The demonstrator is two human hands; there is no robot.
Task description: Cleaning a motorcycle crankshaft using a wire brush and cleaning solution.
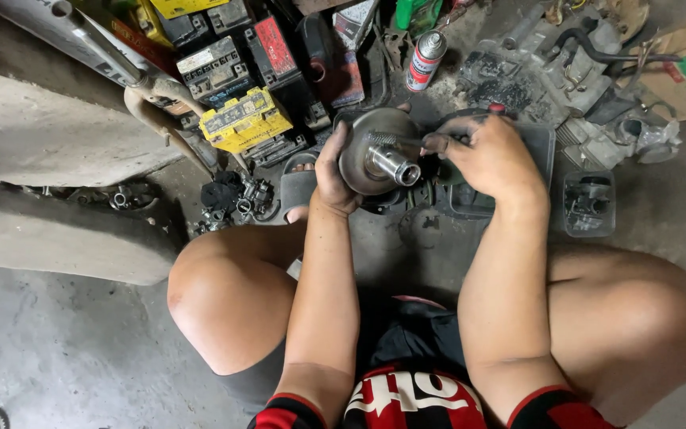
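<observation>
My left hand grips the rim of a round grey metal pulley disc with a shiny tube-shaped hub sticking out toward me. My right hand is greasy and holds a small brush whose bristles rest on the disc's face. Both hands are raised above a dark plastic tray on the floor. I squat with my knees to either side.
Several old batteries, one yellow, lie at the back left by a metal pipe. A red-and-white spray can stands behind the disc. An engine block sits at the right, a small clear box near it.
</observation>
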